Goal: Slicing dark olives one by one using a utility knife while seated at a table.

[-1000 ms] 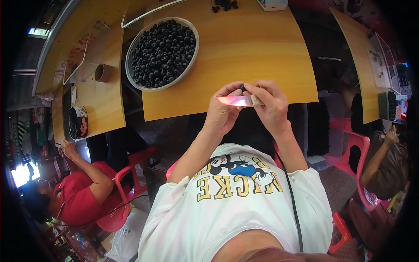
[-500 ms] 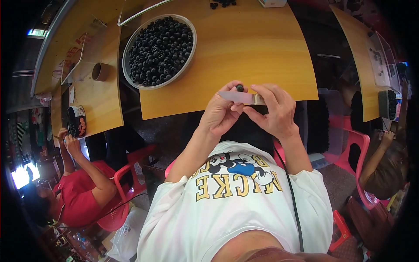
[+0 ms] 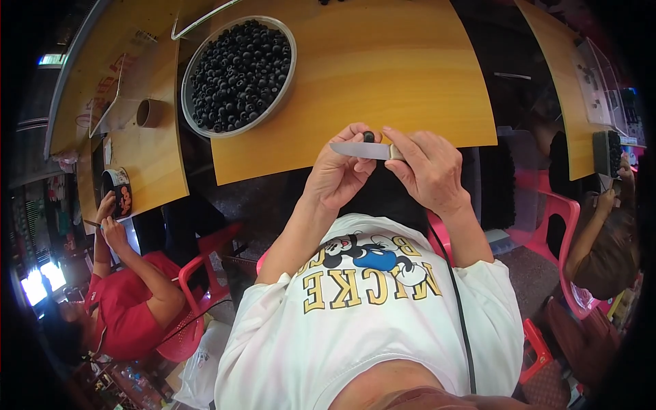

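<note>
My left hand (image 3: 333,169) is closed on a small round black piece (image 3: 368,137), pinched near the fingertips. It looks like a rubber-like ring or bead, too small to tell its exact kind. A small knife (image 3: 363,149) with a pale handle is gripped in my right hand (image 3: 432,167). Its blade points left and lies across the fingers of my left hand, just on my side of the black piece. Both hands are in front of my shirt, by the table's near edge. Whether the blade touches the piece, I cannot tell.
A clear round basin (image 3: 294,63) heaped with similar black pieces stands on the wooden table (image 3: 383,75), ahead and left. A person in red (image 3: 140,301) works at the left beside a tub (image 3: 119,193) and a brown cup (image 3: 148,113). Another person (image 3: 605,236) works at the right.
The view has shifted a little, so the table sits slightly higher and further left. My knife blade has turned slightly and shows brighter. Both hands keep their grips.
</note>
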Motion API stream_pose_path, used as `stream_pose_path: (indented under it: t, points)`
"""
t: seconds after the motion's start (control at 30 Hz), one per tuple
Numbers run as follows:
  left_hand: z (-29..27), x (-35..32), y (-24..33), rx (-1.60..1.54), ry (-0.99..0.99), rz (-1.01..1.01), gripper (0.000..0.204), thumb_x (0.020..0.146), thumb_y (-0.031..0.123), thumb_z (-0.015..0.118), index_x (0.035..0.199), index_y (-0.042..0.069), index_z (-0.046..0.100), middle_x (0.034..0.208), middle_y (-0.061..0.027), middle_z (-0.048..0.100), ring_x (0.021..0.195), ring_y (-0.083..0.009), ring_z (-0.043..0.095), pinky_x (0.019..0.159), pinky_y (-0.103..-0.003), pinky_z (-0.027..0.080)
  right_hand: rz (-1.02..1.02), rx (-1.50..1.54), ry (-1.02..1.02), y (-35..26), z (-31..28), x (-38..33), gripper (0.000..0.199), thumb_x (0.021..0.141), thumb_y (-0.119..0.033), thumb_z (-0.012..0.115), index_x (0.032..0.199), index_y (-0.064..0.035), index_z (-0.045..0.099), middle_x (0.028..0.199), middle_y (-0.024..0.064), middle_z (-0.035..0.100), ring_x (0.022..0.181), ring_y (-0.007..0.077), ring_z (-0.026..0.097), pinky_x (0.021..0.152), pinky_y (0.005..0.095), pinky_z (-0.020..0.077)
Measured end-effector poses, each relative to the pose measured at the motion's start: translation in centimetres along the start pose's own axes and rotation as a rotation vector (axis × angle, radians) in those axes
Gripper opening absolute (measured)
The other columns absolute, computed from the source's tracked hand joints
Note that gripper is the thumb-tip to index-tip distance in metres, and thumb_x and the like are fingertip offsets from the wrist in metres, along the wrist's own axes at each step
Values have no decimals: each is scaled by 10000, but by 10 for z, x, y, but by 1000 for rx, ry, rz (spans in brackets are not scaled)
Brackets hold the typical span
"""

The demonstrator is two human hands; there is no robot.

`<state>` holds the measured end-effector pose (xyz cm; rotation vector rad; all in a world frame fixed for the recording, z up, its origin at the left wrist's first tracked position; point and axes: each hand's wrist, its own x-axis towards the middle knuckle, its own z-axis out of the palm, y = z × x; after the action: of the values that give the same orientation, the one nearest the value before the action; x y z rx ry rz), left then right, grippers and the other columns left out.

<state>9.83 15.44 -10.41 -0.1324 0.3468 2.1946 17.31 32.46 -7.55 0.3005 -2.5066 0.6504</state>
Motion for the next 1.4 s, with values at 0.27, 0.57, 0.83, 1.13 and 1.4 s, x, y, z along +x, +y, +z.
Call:
stream_pose_path:
  t: [0.27,0.57,0.83,1.13,1.4]
  points:
    - [-7,0,-2,-6,10,-1,242,842,60,699,1024,12,547,948,-116,586,718,-105,577,566,-177,483,21,12,9,2,1,-2,380,858,-305,657,1163,-79,644,739,55,569,632,230,566,564,343,454]
    - [-11,-2,-1,39,-81,48,209,856,37,673,1021,24,545,964,-137,575,720,-104,563,581,-183,482,16,18,-4,11,8,-7,320,897,-280,623,1145,-81,655,715,58,556,615,239,559,553,350,451]
    - [-3,-2,-1,-38,-56,24,259,915,36,599,1168,5,554,968,-121,571,698,-108,531,603,-194,471,448,90,204,53,6,-12,285,985,-215,531,1146,-1,629,932,154,642,810,265,637,707,308,476]
    - [-2,-29,21,167,-166,-27,173,947,149,589,1022,-5,561,960,-115,510,650,-86,487,534,-162,440,453,92,130,58,40,-13,272,981,-164,517,1155,15,626,928,155,646,814,273,626,719,324,473]
    - [-1,-47,95,331,-107,250,106,951,141,582,969,41,552,986,-120,609,537,-52,466,441,-135,397,442,18,108,58,43,-16,290,986,-220,526,1158,-14,636,924,149,647,803,285,634,695,334,478]
